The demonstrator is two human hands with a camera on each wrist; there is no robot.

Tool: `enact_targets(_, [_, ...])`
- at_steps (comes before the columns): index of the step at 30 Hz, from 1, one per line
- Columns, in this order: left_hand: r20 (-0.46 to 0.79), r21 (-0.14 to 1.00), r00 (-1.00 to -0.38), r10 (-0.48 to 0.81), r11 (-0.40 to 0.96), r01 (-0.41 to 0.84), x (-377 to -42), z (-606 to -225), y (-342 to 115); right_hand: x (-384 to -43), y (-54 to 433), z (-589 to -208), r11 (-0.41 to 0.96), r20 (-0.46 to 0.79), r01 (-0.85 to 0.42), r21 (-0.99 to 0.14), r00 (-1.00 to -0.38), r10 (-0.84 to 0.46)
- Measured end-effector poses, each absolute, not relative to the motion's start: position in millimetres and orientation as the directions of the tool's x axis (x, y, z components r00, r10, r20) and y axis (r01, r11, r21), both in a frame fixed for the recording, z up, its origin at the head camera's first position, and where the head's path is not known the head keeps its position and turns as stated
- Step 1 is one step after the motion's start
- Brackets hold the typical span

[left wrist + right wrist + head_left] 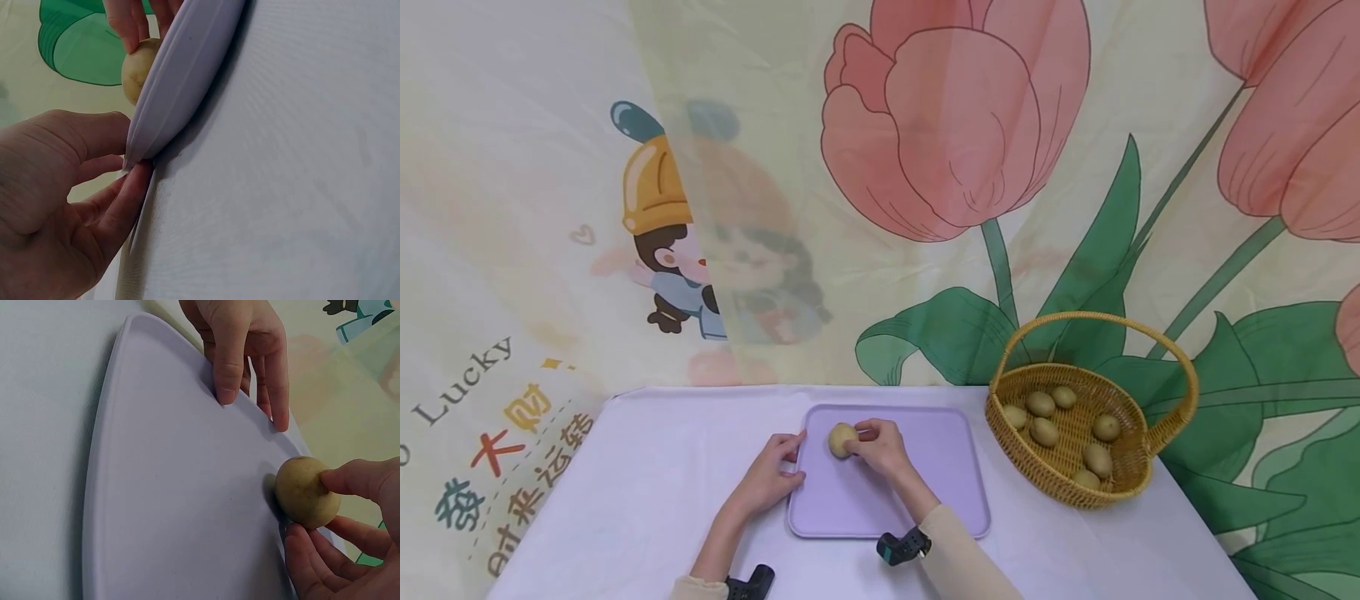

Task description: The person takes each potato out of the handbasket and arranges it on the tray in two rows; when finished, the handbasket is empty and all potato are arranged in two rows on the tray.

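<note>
A round yellow-brown potato (843,440) is at the upper left part of a lilac tray (917,500). My right hand (880,450) pinches it between thumb and fingertips, and the right wrist view shows the potato (306,492) close over the tray near its edge. My left hand (769,477) holds the tray's left edge. In the left wrist view, fingers (128,200) of that hand meet the rim from beside and below, while the potato (139,70) shows partly behind the tray wall.
To the right of the tray stands a woven basket (1037,477) with a tall arched handle, holding several potatoes (1043,432). A white cloth (647,467) covers the table. Behind it hangs a printed curtain (955,125) with large tulips.
</note>
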State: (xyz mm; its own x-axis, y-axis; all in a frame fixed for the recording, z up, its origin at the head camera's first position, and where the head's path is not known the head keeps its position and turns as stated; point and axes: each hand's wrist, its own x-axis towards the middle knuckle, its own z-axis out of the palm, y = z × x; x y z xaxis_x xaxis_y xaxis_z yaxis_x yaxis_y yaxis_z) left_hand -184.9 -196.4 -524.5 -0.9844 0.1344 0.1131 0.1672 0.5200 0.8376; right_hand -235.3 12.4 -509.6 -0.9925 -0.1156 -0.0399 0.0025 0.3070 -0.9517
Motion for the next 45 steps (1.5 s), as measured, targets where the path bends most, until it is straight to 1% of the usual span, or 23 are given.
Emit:
enact_targets(8, [0.111,0.823,-0.984,0.140,0.542,0.170,-185.2,-523.4,-195.4,-237.0,19.5,-513.1,0.273,-0.046,0.007,-0.962,-0.989,-0.138])
enact_targets(16, [0.112,0.818,-0.985,0.135,0.550,0.168,-188.2,-526.0,-195.1,-243.4,25.7,-508.8,0.316,-0.054,0.013,-0.949,-0.991,-0.123])
enact_targets(24, [0.093,0.827,-0.988,0.127,0.542,0.147,-190.3,-527.3,-194.8,-244.8,30.5,-507.1,0.300,-0.066,0.024,-0.954,-0.989,-0.130])
enact_targets(28, [0.088,0.826,-0.988,0.126,0.546,0.143,-189.2,-526.6,-194.6,-245.6,35.3,-503.3,0.333,-0.069,0.017,-0.943,-0.987,-0.146])
enact_targets(32, [0.100,0.825,-0.987,0.122,0.544,0.151,-188.0,-525.7,-193.7,-246.7,42.8,-493.6,0.359,-0.056,-0.012,-0.933,-0.982,-0.181])
enact_targets(37, [0.108,0.835,-0.986,0.128,0.526,0.160,-188.5,-524.9,-191.9,-247.6,59.8,-477.7,0.345,-0.011,-0.062,-0.936,-0.978,-0.207])
enact_targets(41, [0.118,0.834,-0.983,0.137,0.524,0.173,-187.6,-526.1,-192.5,-248.4,76.3,-467.2,0.346,0.008,-0.085,-0.934,-0.976,-0.218])
enact_targets(45, [0.132,0.825,-0.981,0.144,0.532,0.189,-187.7,-525.8,-194.7,-250.3,94.9,-452.7,0.358,0.014,-0.084,-0.930,-0.981,-0.196])
